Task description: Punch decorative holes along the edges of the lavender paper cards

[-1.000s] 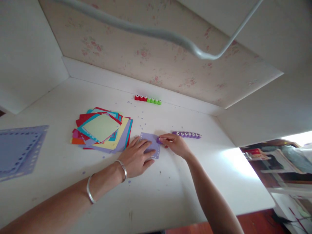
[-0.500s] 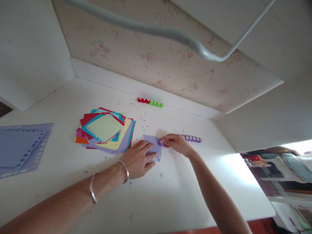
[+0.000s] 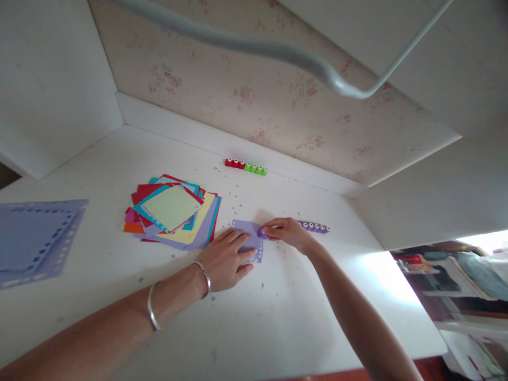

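Observation:
A small purple sheet of paper (image 3: 248,227) lies on the white table, with punched holes along its edges. My left hand (image 3: 228,259) rests flat on its left and lower part, fingers spread. At the sheet's right edge my right hand (image 3: 288,233) pinches a small purple craft punch (image 3: 262,232), partly hidden by the fingers. Just right of that hand stands a row of purple craft punches (image 3: 315,227). Small purple paper bits are scattered around the sheet.
Left of my hands is a pile of coloured paper sheets (image 3: 170,209). Larger purple sheets with punched borders (image 3: 32,238) lie at the far left. Red and green punches (image 3: 246,166) line up near the back wall. A white bent tube (image 3: 238,42) crosses overhead.

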`<state>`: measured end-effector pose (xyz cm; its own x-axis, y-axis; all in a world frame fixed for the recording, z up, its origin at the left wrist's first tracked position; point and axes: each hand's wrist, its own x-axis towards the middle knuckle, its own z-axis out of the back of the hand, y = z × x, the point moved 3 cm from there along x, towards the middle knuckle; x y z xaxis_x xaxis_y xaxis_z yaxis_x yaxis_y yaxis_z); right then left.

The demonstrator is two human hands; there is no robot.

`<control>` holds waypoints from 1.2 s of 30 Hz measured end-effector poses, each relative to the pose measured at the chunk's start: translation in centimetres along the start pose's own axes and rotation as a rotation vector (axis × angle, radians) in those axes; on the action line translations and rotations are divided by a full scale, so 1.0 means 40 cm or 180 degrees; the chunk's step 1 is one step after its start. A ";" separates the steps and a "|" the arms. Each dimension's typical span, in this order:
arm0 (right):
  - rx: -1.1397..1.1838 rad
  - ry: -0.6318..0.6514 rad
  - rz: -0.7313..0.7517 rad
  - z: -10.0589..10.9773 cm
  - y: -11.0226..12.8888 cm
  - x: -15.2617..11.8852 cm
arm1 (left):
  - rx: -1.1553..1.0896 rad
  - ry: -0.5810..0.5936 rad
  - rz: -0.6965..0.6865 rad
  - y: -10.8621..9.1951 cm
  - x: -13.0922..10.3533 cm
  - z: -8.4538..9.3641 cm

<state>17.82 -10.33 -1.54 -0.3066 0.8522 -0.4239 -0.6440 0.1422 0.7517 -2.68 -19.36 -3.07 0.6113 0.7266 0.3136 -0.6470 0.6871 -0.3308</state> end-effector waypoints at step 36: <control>-0.0196 0.0313 -0.0266 0.045 0.021 -0.029 | -0.0048 -0.0059 -0.0005 -0.004 -0.002 0.008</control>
<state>18.88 -10.28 0.48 -0.3154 0.7849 -0.5333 -0.7109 0.1768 0.6807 -2.78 -19.54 -2.75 0.6037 0.7254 0.3307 -0.6388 0.6883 -0.3437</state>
